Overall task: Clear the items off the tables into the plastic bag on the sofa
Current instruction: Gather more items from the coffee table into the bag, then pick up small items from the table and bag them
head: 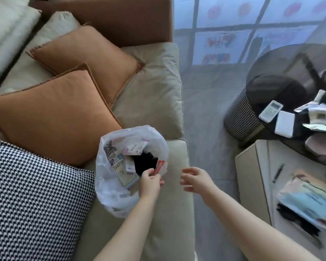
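A white plastic bag [109, 189] stands open on the beige sofa [154, 87], holding several printed packets and something black. My left hand [150, 182] pinches the bag's near rim at the red handle [160, 167]. Just right of the bag, over the sofa's edge, my right hand [195, 178] hovers with relaxed fingers and holds nothing. On the dark round table [271, 72] at the right lie a white remote [270, 110], a white box [285, 123] and several crumpled papers [316, 113]. The low white table [260, 166] carries a black pen [278, 173] and a stack of booklets [309, 200].
Two orange cushions [55, 117] and a houndstooth cushion [32, 200] lie on the sofa left of the bag. A houndstooth stool [237, 119] stands under the round table. Grey floor [205, 110] runs between sofa and tables.
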The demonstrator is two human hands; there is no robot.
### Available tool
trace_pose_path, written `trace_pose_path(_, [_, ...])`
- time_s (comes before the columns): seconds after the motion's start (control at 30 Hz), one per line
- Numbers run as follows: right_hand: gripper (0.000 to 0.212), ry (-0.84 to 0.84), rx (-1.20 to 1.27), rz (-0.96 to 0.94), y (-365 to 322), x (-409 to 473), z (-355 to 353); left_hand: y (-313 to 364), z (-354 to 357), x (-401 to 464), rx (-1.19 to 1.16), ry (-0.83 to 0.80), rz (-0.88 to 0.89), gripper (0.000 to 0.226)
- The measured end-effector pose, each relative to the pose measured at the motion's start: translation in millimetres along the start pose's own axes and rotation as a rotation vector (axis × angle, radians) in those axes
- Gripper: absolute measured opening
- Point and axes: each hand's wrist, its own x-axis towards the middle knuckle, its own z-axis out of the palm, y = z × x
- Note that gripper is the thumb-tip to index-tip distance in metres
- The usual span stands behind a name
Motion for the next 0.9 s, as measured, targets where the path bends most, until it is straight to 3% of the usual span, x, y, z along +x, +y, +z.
trace_pose_path(0.13, [0.026, 0.072, -0.029, -0.031, 28.3, -31.8, -50.4, -17.2, 50.6, -51.8, 0.115, -0.139, 0.05, 0.03])
trace_pose_path(0.2, [0.026, 0.135, -0.164, -0.088, 49.7, -51.7, -79.0, -32.0, 75.5, -78.4, 0.21, -0.207, 0.079, 0.027])
trace_pose_path(0.3, [0.024, 0.235, -0.423, -0.145, 89.7, -86.3, -126.4, -56.9, 112.0, -121.3, 0.418, -0.311, 0.142, 0.025])
trace_pose_path(0.43, [0.022, 0.33, -0.553, -0.082, 150.8, -136.1, -188.5, -95.0, 158.3, -180.2, 0.805, -0.414, 0.29, 0.025])
trace_pose_path(0.7, [0.024, 0.55, -0.49, 0.095, 278.4, -223.3, -291.2, -169.4, 238.5, -278.4, 1.185, -0.623, 0.484, 0.026])
trace_pose_path(0.9, [0.022, 0.604, -0.41, 0.193, 365.5, -265.8, -339.5, -218.6, 285.8, -317.9, 1.358, -0.704, 0.54, 0.031])
